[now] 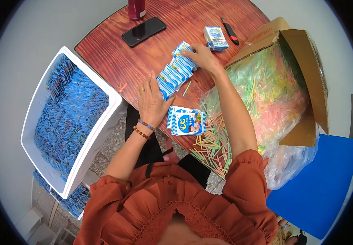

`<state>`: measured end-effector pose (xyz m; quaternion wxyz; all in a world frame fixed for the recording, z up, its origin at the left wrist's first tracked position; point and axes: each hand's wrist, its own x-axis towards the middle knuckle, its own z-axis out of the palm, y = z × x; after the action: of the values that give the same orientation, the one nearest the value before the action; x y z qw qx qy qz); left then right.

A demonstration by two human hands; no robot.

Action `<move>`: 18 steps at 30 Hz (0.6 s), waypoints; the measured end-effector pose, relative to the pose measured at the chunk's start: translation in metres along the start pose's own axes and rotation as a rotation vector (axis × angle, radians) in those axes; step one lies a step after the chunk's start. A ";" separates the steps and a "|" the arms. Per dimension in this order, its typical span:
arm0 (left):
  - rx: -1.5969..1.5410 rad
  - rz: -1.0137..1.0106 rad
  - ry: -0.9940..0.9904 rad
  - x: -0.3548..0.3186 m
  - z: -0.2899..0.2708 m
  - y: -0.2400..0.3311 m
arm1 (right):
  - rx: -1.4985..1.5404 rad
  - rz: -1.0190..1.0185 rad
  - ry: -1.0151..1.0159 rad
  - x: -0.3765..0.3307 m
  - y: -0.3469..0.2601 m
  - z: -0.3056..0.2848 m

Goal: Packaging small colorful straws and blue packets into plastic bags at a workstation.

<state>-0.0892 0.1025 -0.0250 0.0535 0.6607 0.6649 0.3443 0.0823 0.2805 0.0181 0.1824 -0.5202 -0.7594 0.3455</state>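
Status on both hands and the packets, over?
Left hand at near end of overlapping packet row; right hand at far end, grip unclear. Row on wooden table. Loose green stick close beside it.

Packets (174,76) — partly hidden (by right hand (203,59)); maroon container (136,9) — cut off.

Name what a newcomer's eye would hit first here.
Probably the white bin at left, full of small blue pieces, then the open cardboard box at right with its plastic bag of pastel sticks. Between them, the left hand and right hand touch a row of blue-and-white packets on the table.
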 end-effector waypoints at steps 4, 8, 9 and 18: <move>-0.064 0.006 0.032 0.000 0.001 -0.005 | -0.088 -0.048 0.082 -0.012 -0.001 0.009; -0.219 -0.047 0.035 -0.002 -0.002 -0.006 | -0.009 -0.158 0.212 -0.044 -0.016 0.033; -0.219 -0.057 0.040 -0.004 -0.005 -0.008 | 0.007 -0.122 0.298 -0.055 -0.030 0.042; -0.437 0.121 0.097 -0.027 -0.026 -0.039 | -0.158 -0.209 0.262 -0.107 -0.098 0.072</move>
<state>-0.1329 0.0722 -0.0361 0.1426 0.6547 0.5357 0.5140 0.0129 0.1370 0.0473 0.2732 -0.4920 -0.8038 0.1931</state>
